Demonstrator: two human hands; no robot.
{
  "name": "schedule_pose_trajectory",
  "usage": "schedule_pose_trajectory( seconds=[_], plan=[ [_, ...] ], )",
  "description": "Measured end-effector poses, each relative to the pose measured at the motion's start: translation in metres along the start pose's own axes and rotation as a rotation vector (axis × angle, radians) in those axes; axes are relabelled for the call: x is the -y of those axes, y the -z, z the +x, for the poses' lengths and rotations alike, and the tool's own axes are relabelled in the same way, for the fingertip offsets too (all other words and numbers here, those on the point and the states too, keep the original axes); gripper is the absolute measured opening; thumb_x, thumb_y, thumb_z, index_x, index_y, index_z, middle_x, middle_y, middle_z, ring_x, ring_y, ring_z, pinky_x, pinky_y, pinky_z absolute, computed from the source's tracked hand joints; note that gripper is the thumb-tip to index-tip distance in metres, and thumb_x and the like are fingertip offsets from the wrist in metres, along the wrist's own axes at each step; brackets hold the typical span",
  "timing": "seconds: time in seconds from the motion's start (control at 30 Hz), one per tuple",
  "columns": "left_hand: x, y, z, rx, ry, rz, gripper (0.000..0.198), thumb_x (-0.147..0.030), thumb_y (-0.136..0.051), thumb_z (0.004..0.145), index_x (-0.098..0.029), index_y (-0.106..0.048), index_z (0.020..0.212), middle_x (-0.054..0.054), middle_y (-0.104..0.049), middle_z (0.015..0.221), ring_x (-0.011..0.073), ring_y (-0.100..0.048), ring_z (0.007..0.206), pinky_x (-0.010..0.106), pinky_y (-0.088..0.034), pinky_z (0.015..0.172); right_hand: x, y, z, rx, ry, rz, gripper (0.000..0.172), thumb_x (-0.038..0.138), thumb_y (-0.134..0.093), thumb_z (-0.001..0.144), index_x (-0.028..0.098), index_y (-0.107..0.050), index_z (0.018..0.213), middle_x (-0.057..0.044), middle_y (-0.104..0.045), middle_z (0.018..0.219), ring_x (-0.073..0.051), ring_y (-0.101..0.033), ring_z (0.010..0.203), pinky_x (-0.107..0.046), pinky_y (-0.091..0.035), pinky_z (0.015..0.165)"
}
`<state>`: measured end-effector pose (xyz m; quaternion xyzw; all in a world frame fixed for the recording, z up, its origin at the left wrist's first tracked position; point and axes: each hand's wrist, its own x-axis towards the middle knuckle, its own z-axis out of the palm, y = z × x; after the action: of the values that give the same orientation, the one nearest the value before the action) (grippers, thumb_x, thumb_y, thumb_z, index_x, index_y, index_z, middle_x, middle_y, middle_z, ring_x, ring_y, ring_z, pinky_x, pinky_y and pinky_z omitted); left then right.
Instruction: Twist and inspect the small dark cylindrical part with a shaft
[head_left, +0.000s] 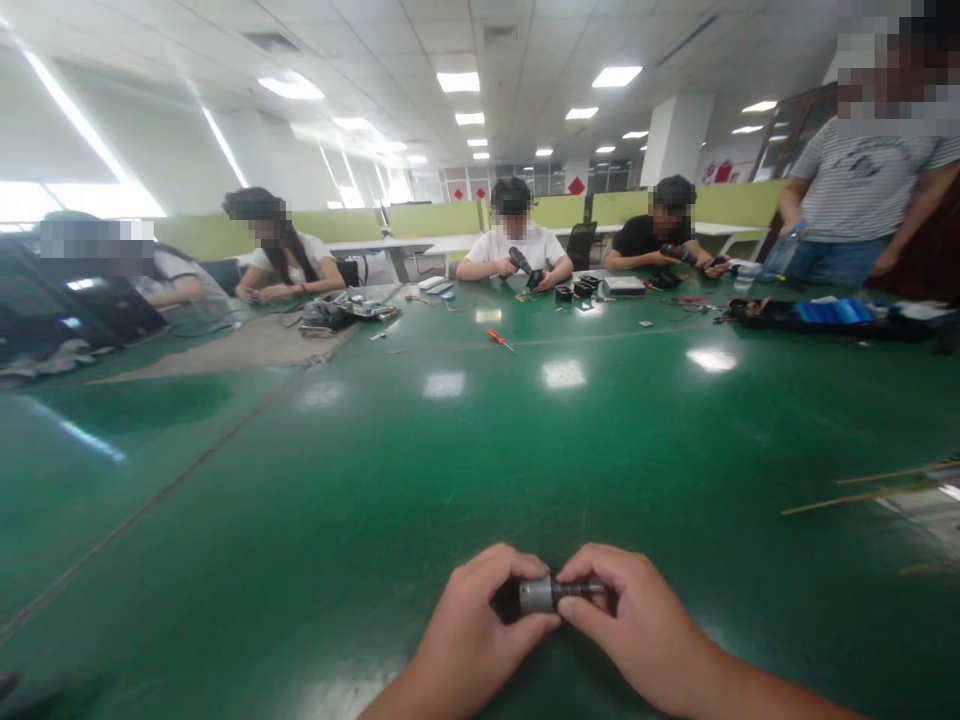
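Note:
Close to the near side of the green table, I hold a small metal cylinder with a shaft (535, 597) level between both hands. Its wider grey body lies in the grip of my left hand (480, 622), fingers and thumb closed around it. The narrower, dark ribbed end is pinched between the thumb and fingers of my right hand (643, 612). A thin shaft tip points to the right. My fingers cover part of it, and I cannot make out its exact kind.
The green tabletop (420, 450) stretches away to several people seated opposite. An orange screwdriver (497, 338) lies mid-table. Thin yellowish sticks (847, 500) are at the right edge. Far right is a dark case with blue material (836, 311), beside a standing person (870, 190).

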<state>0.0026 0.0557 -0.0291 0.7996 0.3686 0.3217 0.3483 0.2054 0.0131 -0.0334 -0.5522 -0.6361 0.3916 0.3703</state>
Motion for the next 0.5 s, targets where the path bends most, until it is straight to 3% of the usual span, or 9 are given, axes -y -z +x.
schedule_pose_trajectory(
  seconds=[0.5],
  plan=[
    [0.0007,0.0009,0.0014,0.004,-0.022,0.023,0.019,-0.019,-0.079,0.078,-0.025,-0.068,0.092,-0.002,-0.073,0.09,0.0162,-0.07,0.084,0.025,-0.049,0.076,-0.0031,-0.0006,0.0006,-0.014,0.002,0.071,0.005,0.021,-0.07,0.08,0.019,-0.072,0.083,0.003,-0.059,0.069,-0.013,-0.051,0.062,-0.024,-0.036,0.058]
  ],
)
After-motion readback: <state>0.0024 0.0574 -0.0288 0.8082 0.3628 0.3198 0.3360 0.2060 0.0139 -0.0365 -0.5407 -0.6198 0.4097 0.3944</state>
